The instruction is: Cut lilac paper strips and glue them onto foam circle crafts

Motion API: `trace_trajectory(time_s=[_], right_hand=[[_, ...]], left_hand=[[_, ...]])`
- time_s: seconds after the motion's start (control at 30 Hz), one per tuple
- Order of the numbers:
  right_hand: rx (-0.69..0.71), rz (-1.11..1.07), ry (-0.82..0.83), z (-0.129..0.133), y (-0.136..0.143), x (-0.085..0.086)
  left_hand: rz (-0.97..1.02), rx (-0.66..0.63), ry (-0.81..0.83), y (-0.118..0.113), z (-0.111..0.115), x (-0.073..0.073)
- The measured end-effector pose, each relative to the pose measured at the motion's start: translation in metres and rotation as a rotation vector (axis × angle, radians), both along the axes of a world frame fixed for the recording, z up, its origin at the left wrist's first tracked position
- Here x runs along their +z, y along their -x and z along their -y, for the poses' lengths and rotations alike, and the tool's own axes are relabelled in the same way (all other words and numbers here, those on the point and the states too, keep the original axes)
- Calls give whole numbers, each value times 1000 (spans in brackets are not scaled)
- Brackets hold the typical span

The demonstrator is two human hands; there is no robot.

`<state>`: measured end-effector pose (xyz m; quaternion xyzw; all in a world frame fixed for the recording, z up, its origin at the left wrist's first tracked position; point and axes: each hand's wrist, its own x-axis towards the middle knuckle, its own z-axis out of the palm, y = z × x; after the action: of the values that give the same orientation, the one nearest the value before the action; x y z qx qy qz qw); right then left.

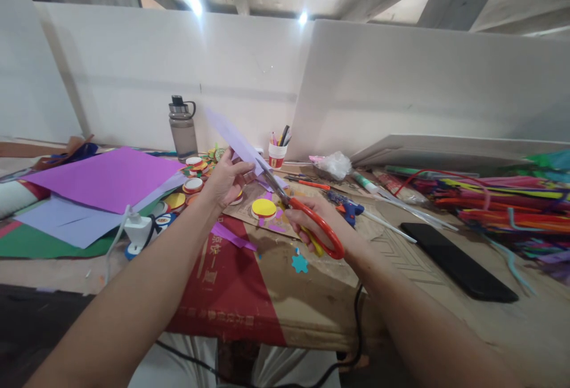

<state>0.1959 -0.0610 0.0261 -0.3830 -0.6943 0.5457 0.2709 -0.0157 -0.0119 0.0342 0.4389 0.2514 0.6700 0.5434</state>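
A sheet of light purple paper (236, 139) is pinched in my left hand (228, 180), raised above the table and tilted. My right hand (318, 216) grips scissors (320, 228) with red handles, one loop showing yellow inside. Their blades point up and left and meet the lower edge of the paper; whether they are cutting through it I cannot tell. Below lies a yellow disc (263, 208) with purple paper pieces beside it. A purple strip (232, 236) rests on the red part of the cardboard, and a teal flower-shaped cutout (300, 262) is nearer me.
Purple sheets (111, 177) and a white plug adapter (137, 228) lie left. A water bottle (181, 130) and a pen cup (278, 153) stand at the back. Right are a blue glue gun (351, 211), a black phone (458, 260) and colourful pipe cleaners (490, 198).
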Motion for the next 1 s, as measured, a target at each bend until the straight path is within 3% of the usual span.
trace_trajectory(time_s=[1.0], right_hand=[[-52, 53, -70, 0, 1, -7]], left_hand=[[-17, 12, 20, 3, -3, 0]])
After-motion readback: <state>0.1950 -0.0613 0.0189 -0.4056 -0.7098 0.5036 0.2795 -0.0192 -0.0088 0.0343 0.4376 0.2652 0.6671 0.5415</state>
